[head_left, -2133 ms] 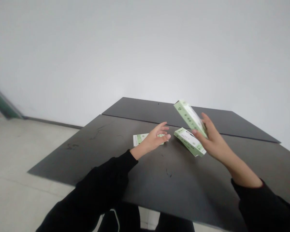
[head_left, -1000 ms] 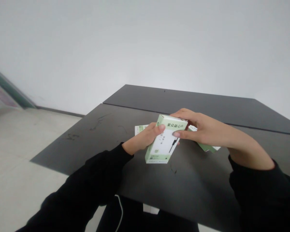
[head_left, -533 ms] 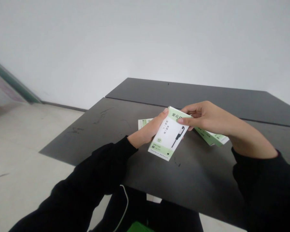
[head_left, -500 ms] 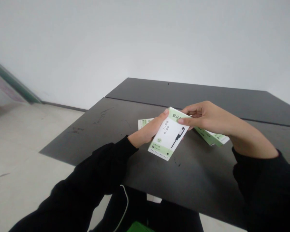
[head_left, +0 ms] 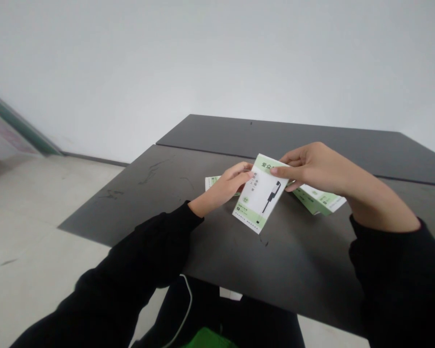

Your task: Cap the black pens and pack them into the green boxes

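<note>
A white and green pen box, printed with a picture of a black pen, is held tilted above the dark table. My right hand grips its upper right corner, thumb on the front face and fingers behind. At its left edge is my left hand, the thumb tip overlapping the face and the fingers bent at the edge, their tips partly hidden. Behind my left hand, another green and white box lies mostly covered. More such boxes rest under and beyond my right wrist, partly overlapping.
The dark table has scuff marks and a seam across it. A pale wall stands behind it. Near my lap are a white cable, a small white object and something green.
The held box has moved slightly up and to the right. My left fingers have drawn back from behind it towards its left edge, while my right hand keeps its grip.
</note>
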The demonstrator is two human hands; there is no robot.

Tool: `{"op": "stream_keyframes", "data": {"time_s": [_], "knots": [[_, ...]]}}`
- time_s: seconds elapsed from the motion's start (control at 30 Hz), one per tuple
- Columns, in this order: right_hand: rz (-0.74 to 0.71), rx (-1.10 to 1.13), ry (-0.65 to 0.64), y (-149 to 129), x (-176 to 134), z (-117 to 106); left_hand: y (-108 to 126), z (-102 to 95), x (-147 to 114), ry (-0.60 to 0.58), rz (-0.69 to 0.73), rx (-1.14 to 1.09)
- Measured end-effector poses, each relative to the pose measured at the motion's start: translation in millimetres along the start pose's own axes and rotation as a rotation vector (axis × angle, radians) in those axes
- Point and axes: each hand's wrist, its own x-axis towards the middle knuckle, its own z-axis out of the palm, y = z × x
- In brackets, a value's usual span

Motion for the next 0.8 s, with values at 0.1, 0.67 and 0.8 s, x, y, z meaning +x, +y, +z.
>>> {"op": "stream_keyframes", "data": {"time_s": [0.1, 0.67, 0.8], "knots": [[-0.002, 0.006, 0.032, 0.4, 0.5, 0.3, 1.7, 3.7, -2.4, 0.006, 0.027, 0.019], [-0.084, -0.192, -0.110, 16.1, 10.0, -1.8, -2.3, 0.1, -0.5, -0.017, 0.035, 0.255], [-0.011, -0.249, -0.061, 5.2, 6.5, 0.0, -0.8, 4.6, -3.9, 0.001, 0.068, 0.290]]}}
